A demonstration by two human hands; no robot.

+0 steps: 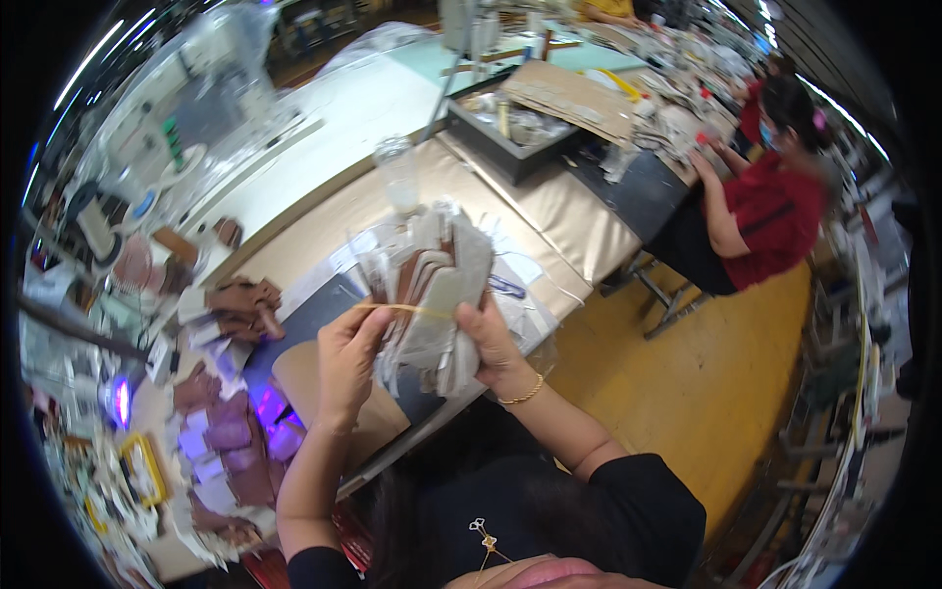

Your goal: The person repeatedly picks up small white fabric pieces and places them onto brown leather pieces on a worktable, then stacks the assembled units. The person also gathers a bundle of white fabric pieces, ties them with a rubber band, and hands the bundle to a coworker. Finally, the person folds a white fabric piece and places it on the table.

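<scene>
Above the table edge I hold a thick bundle of grey and brown cut pieces [429, 280], which look like leather or fabric. A thin yellowish rubber band [407, 309] runs across the bundle's near face. My left hand [348, 358] is closed at the bundle's left side, its thumb and fingers pinching the band's left end. My right hand [488, 339] is wrapped round the bundle's right side, thumb in front near the band's other end. The fingers behind the bundle are hidden.
Piles of brown pieces [245, 309] and purple-lit pieces [228, 442] lie left. Beyond the bundle stands a clear plastic cup [396, 172]. A black tray [510, 147] with cardboard on it sits farther back. A person in red [775, 211] works at the right.
</scene>
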